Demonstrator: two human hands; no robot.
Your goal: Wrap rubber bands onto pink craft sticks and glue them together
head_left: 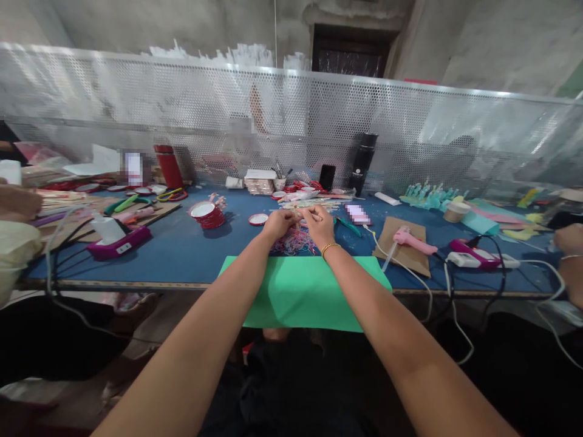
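Note:
Close together above the table, my left hand [279, 224] and my right hand [319, 223] are both pinched at the fingertips. Whatever lies between the fingers is too small to make out. Just below them is a tangled heap of thin pink, purple and blue loops [295, 242]. A green sheet [300, 288] hangs over the table's front edge under my forearms. Behind my hands lie pale sticks and red-rimmed pieces [312, 194]. Teal-handled pliers [348, 227] rest right of my right hand, and a white disc with a red rim [259, 219] lies left of my left hand.
On the blue table [168, 255], a stack of red-rimmed discs [207, 215] stands left. A pink glue gun [414, 240] lies on cardboard at right, with cables trailing off the edge. Purple power strips [119, 244] and bottles stand around. Other people's hands [18, 203] show at both sides.

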